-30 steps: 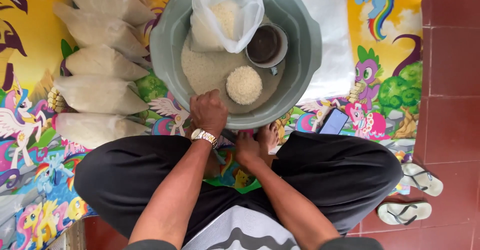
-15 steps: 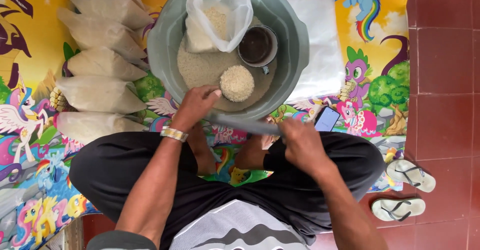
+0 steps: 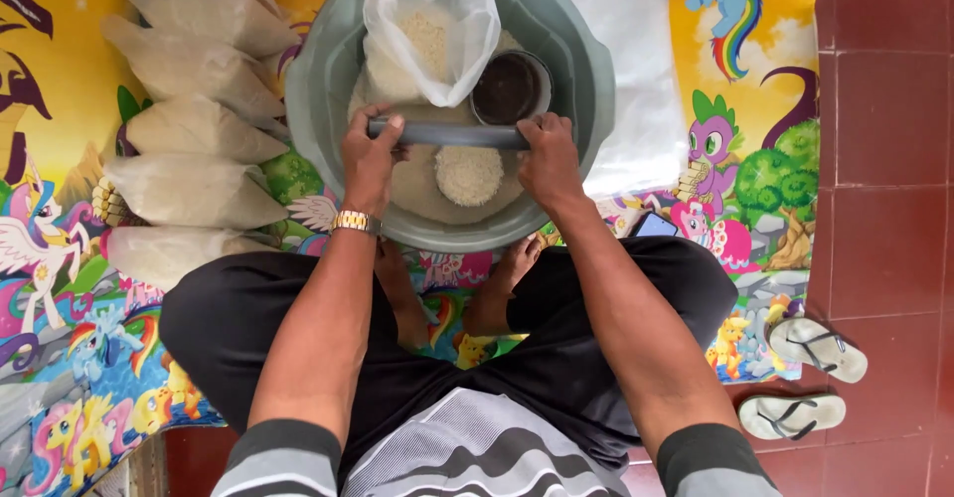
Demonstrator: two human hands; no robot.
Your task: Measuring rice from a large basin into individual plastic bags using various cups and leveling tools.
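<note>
I sit cross-legged before a large grey-green basin holding white rice. A grey pipe-like bar lies level across the basin, over the rice. My left hand, with a gold wristwatch, grips its left end. My right hand grips its right end. Just below the bar a round mound of rice sits on the loose rice. Behind the bar stands a clear plastic bag, part filled with rice and open at the top, with a dark round tin to its right.
Several filled rice bags lie in a column on the colourful cartoon mat at the left. A stack of clear flat plastic bags lies right of the basin. A phone rests by my right knee. Sandals lie on red tiles.
My right hand brought the grey bar up from near my knees. Both hands have moved forward over the basin and now hold the bar by its ends above the rice.
</note>
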